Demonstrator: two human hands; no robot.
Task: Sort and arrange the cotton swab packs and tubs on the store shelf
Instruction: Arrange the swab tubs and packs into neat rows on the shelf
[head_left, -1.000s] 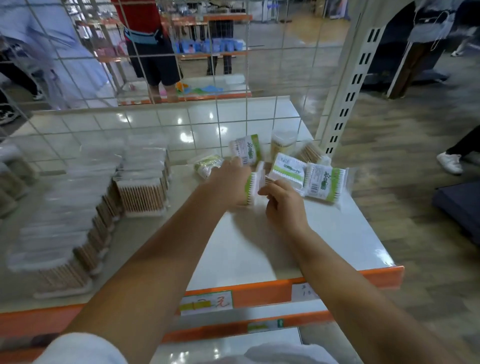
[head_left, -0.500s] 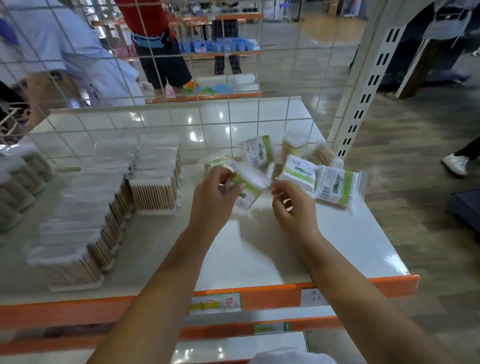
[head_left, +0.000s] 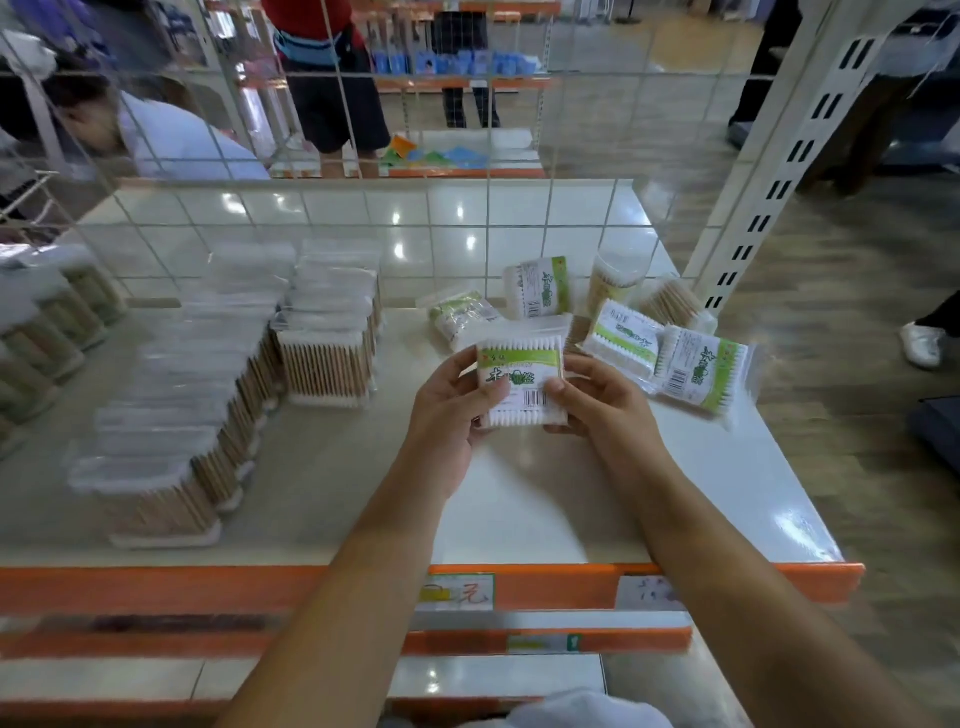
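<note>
Head view: left hand (head_left: 447, 415) and right hand (head_left: 602, 410) each pinch one side of the pack (head_left: 521, 380), held above the shelf (head_left: 519, 499), near the loose packs (head_left: 660, 358). Advice: keep label up, set squarely beside them.

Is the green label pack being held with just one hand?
No, both the left hand and the right hand grip the green label pack above the shelf.

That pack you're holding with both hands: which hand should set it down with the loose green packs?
Probably the right hand. It already grips the pack on the side nearest the loose green packs, which lie to the right. The left hand would have to cross over.
</note>
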